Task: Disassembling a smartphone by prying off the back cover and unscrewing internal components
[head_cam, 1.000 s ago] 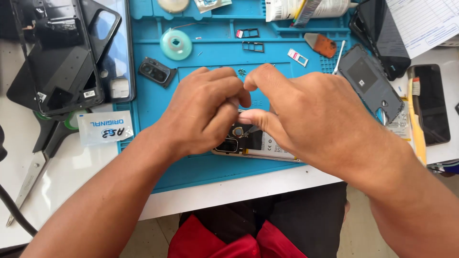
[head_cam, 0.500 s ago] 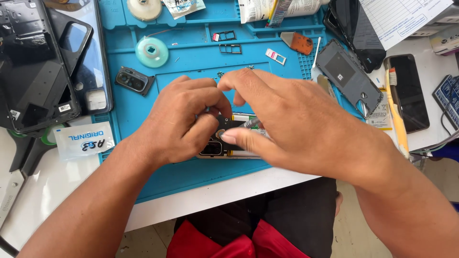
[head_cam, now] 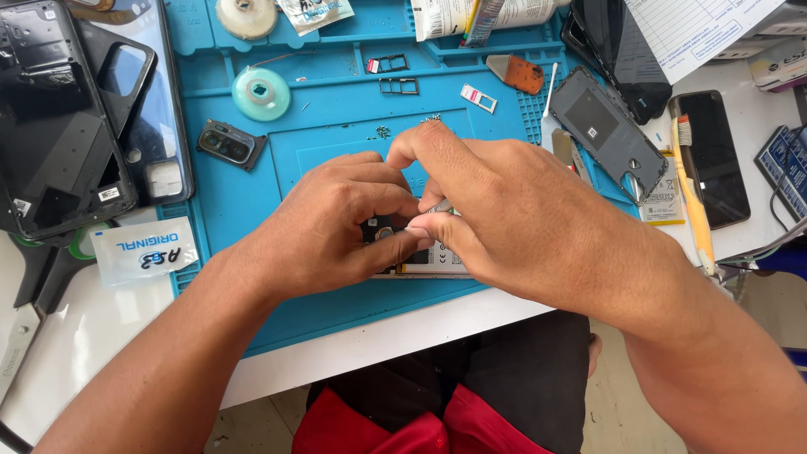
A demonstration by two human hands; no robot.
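Centrally, both hands meet over an opened phone lying on a blue work mat at the table's near edge. The left hand curls closed around the phone's left end. The right hand pinches a small silvery part between thumb and forefinger. At ten o'clock lies a black camera module; at two o'clock, a grey back cover.

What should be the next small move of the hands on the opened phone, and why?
Probably keep the left hand pressing the opened phone flat on the blue mat while the right hand works its pinched small tool, since both hands crowd one spot.
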